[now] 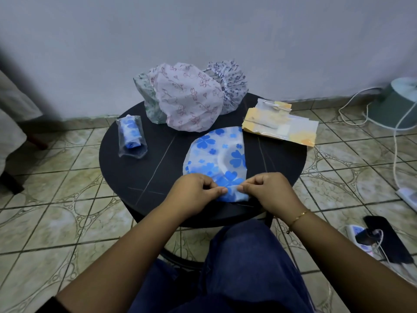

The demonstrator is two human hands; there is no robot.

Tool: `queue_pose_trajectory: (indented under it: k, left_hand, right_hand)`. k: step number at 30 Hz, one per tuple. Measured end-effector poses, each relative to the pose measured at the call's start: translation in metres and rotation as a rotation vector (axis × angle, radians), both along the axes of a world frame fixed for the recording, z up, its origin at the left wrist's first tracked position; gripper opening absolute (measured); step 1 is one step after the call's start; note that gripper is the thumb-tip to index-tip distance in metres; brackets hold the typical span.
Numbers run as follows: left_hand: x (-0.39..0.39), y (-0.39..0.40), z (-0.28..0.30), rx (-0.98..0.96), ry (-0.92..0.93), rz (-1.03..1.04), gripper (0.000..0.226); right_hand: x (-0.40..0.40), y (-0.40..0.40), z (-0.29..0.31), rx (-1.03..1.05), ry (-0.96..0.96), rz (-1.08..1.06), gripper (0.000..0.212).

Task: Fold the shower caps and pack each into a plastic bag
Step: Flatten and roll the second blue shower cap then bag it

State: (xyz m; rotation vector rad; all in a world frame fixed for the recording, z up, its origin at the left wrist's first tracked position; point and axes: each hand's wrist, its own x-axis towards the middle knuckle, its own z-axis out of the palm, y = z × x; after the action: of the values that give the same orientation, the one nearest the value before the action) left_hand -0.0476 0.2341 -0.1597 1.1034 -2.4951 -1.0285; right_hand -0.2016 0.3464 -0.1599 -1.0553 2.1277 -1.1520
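Hiding the near end of the blue-flower shower cap (217, 154), the left hand (191, 195) and the right hand (269, 192) both pinch its rolled edge at the near rim of the round black table (140, 177). This cap is translucent white, folded into a half-round strip. Its long axis runs from the hands away toward the pile of unfolded caps (189, 98).
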Motion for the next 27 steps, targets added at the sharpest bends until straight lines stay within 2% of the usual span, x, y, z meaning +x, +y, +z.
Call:
queue_pose_trajectory:
  k: [4,10,12,14,16,18,20,23,27]
  left_hand:
    - [-0.003,-0.002,0.001,0.032,-0.003,0.007,0.010]
    - [-0.008,-0.005,0.003,0.048,-0.043,0.015,0.013]
    - [-0.009,-0.005,0.003,0.056,-0.058,0.005,0.012]
    - [-0.009,-0.005,0.004,0.055,-0.067,-0.003,0.012]
    - [-0.009,-0.006,0.004,0.046,-0.074,-0.015,0.011]
    - [-0.009,-0.006,0.005,0.032,-0.083,-0.030,0.009]
    - [-0.009,-0.006,0.006,0.021,-0.088,-0.041,0.008]
    - [-0.009,-0.005,0.006,0.007,-0.087,-0.040,0.011]
    - [-0.009,-0.007,0.004,-0.033,-0.087,-0.040,0.008]
  right_hand:
    - [0.002,-0.004,0.001,0.000,-0.024,-0.046,0.016]
    - [0.009,0.010,-0.014,-0.176,0.124,-0.149,0.010]
    - [0.012,0.019,-0.020,-0.294,0.354,-0.139,0.014]
    - [0.012,0.028,-0.028,-0.394,0.680,-0.039,0.022]
    - [0.013,0.034,-0.037,-0.416,0.907,0.099,0.029]
    - [0.016,0.034,-0.042,-0.330,1.028,0.223,0.039]
    - [0.018,0.032,-0.045,-0.186,1.069,0.275,0.052]
    - [0.019,0.027,-0.049,-0.020,1.034,0.285,0.061]
    - [0.022,0.027,-0.052,0.066,0.986,0.283,0.062]
